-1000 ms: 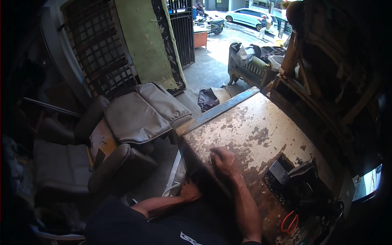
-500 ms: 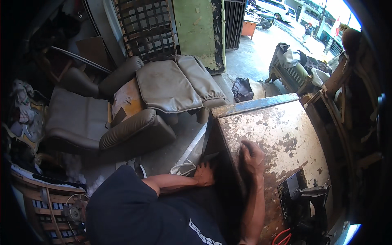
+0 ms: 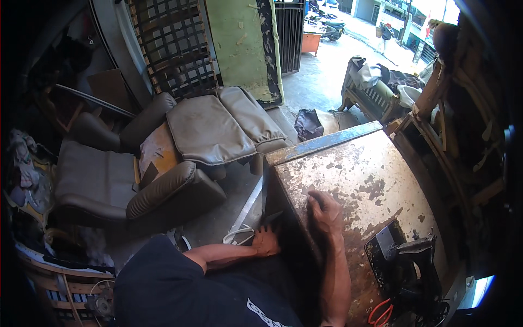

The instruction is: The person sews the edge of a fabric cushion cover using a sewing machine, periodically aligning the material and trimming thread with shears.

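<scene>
My left hand (image 3: 266, 242) is low beside the worktable, its fingers stretched out and spread. Part of it lies in the dark shadow under the table edge. Next to its fingertips is a loop of white strap (image 3: 238, 234) on the floor. Over the near left part of the worn, peeling tabletop (image 3: 359, 180) rests my right hand (image 3: 327, 212), with curled fingers; whatever they may hold is hidden. A black sewing machine (image 3: 417, 267) stands on the table to the right of my right forearm. Red-handled cutters or pliers (image 3: 380, 313) lie by its base.
A brown recliner chair (image 3: 98, 169) with a padded footrest (image 3: 212, 128) fills the left. Behind it lean a webbed wooden frame (image 3: 171, 43) and a green panel (image 3: 239, 49). Wooden furniture frames (image 3: 436, 109) crowd the right. A person (image 3: 386, 35) is out on the street.
The whole view has shifted, so the furniture and table appear farther left. Both hands keep nearly the same places and poses beside and on the table.
</scene>
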### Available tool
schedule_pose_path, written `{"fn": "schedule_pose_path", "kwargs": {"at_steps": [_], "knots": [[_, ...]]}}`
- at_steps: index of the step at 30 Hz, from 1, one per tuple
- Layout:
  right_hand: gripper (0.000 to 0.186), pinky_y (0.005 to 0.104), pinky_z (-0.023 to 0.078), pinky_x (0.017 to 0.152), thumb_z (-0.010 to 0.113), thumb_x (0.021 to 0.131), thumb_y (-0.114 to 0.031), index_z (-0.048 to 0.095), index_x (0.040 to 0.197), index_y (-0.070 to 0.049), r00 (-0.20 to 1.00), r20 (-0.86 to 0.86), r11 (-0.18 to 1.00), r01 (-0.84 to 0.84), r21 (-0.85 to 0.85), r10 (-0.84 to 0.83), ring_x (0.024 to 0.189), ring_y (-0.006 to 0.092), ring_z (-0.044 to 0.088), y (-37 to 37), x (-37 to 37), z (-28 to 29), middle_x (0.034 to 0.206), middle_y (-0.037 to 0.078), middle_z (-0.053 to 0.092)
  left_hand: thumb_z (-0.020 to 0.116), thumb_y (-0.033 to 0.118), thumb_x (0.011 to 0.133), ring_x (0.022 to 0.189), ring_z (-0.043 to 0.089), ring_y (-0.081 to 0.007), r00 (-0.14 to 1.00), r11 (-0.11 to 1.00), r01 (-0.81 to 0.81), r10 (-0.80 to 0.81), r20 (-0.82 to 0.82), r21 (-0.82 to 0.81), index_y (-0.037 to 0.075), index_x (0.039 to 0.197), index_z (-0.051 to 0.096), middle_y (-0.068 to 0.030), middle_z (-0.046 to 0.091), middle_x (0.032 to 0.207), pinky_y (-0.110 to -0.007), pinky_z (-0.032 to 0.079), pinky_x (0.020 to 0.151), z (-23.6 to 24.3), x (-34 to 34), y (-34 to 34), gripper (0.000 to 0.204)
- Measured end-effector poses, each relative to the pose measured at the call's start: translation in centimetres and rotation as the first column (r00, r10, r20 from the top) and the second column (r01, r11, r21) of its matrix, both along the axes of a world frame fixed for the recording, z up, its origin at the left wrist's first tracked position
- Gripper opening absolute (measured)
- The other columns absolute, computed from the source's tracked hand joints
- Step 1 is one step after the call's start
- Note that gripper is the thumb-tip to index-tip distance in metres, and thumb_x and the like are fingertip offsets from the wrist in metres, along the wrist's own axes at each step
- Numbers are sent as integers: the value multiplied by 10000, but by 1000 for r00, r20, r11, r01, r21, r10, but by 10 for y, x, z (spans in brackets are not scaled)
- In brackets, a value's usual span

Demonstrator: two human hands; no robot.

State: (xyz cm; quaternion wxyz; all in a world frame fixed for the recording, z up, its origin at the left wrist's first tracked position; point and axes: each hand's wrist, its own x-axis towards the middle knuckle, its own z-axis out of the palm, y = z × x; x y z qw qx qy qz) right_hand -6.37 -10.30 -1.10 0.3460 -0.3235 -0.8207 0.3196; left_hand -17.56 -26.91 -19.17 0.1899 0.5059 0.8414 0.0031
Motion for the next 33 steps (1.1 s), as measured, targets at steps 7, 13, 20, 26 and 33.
{"fn": "schedule_pose_path", "kwargs": {"at_steps": [7, 13, 20, 26, 33], "knots": [[185, 397, 567, 819, 698, 975, -162, 760, 1117, -62, 1000, 9, 1000, -15, -18, 15, 932, 332, 734, 0, 0, -1, 1032, 155, 749, 803, 446, 803, 1341, 506, -431, 1000, 1000, 27, -27, 14, -3, 259, 1633, 373, -228, 497, 1489, -571, 428, 1111, 0, -5, -1, 953], [178, 398, 564, 810, 690, 965, -114, 757, 1117, -51, 1000, -1, 1000, -12, -12, 12, 911, 326, 733, -1, -2, -2, 1008, 152, 744, 808, 445, 796, 1353, 498, -434, 1000, 1000, 16, -16, 12, -3, 245, 1633, 374, -230, 473, 1535, -568, 419, 1122, 0, -6, -2, 964], [183, 394, 565, 814, 689, 966, -116, 756, 1127, -60, 1000, 7, 999, -3, -32, 3, 919, 326, 734, -3, -2, 2, 1010, 149, 744, 812, 442, 795, 1351, 512, -432, 1000, 1000, 10, -10, 17, -9, 252, 1637, 369, -230, 480, 1539, -575, 414, 1120, 8, -4, -1, 970], [184, 389, 565, 802, 692, 966, -119, 754, 1129, -59, 1000, -4, 1000, -15, -4, 15, 911, 323, 734, 1, -1, -4, 1006, 144, 744, 812, 439, 796, 1357, 512, -421, 999, 999, 32, -32, -15, 0, 256, 1637, 372, -215, 486, 1542, -560, 421, 1106, 8, -3, -2, 967], [179, 384, 564, 789, 700, 965, -125, 756, 1122, -59, 1000, -6, 1000, -13, -14, 13, 898, 318, 734, 1, -1, -4, 997, 145, 742, 805, 435, 796, 1366, 503, -419, 1000, 1000, -1, 2, -25, 19, 273, 1634, 380, -199, 481, 1556, -552, 420, 1110, -4, -1, -2, 954]]}}
